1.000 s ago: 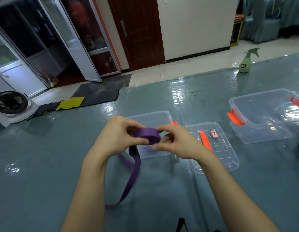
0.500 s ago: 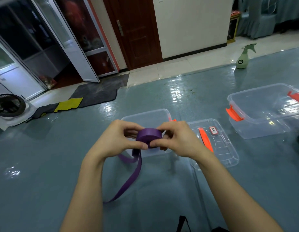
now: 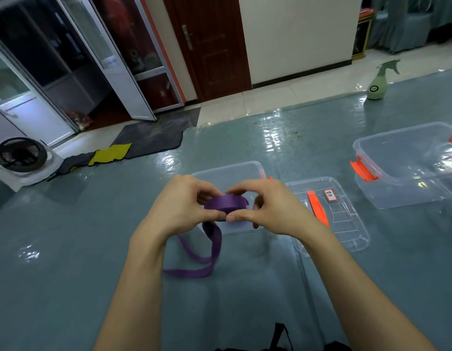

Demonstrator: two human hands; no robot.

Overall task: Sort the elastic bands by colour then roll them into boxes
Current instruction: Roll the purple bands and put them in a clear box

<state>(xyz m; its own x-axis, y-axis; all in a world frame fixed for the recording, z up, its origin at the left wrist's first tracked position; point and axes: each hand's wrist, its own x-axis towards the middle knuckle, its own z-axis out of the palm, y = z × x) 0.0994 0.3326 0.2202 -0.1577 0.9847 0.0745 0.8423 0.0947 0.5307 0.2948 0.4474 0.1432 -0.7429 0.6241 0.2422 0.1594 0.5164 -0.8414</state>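
The purple band (image 3: 226,204) is partly rolled. Left hand (image 3: 180,206) and right hand (image 3: 270,207) pinch the roll between them, and its loose tail hangs below onto the teal surface (image 3: 68,262). A clear box (image 3: 227,167) sits just beyond both hands.

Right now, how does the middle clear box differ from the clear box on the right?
The middle box looks smaller, partly hidden behind the left hand and right hand; the right box looks bigger and stands unobstructed, its orange latch showing. Both are clear and lidless.
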